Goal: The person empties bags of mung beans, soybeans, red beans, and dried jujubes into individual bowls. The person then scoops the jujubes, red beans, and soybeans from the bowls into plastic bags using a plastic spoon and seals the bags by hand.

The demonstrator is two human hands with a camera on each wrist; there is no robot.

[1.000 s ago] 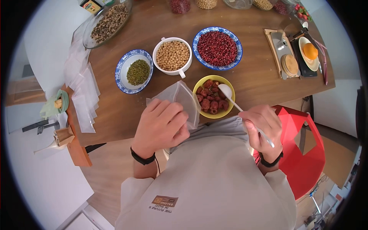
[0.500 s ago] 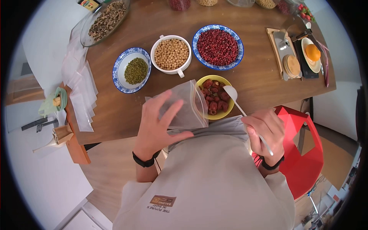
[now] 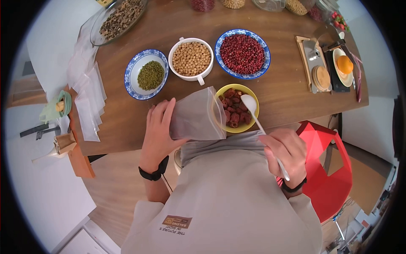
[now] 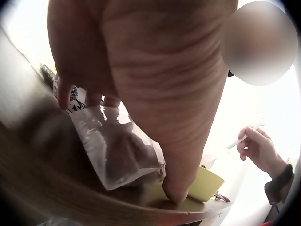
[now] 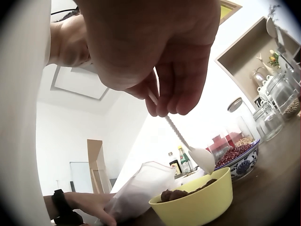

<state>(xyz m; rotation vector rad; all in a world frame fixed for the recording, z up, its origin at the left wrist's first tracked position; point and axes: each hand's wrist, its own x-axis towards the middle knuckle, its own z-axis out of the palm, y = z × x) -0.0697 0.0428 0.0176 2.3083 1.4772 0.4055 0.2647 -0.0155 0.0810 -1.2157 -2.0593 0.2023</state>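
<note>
A clear zip bag (image 3: 196, 115) lies at the table's front edge, its zip end against the yellow bowl (image 3: 255, 116) of dried red dates (image 3: 231, 111). My left hand (image 3: 160, 131) spans the bag's far end with spread fingers, the thumb along its near edge; the left wrist view shows fingertips at the bag (image 4: 120, 146). In my right hand (image 3: 286, 153) is the handle of a white spoon (image 3: 249, 103), pinched between thumb and fingers. The spoon's bowl hangs over the dates, and in the right wrist view the spoon (image 5: 202, 159) is above the yellow bowl's rim (image 5: 225, 176).
Behind stand bowls of green beans (image 3: 150, 75), chickpeas (image 3: 191, 59) and red seeds (image 3: 242, 53). Flat plastic bags (image 3: 89, 103) lie at the left, near a glass bowl of dried pieces (image 3: 121, 19). An orange (image 3: 344, 64) sits on a plate at the right; a red chair (image 3: 327, 186) is below.
My left hand has gone from curled above the bag to spread at its left end. The bag lies flatter, turned toward the yellow bowl. The spoon has stayed over the dates, held by my right hand.
</note>
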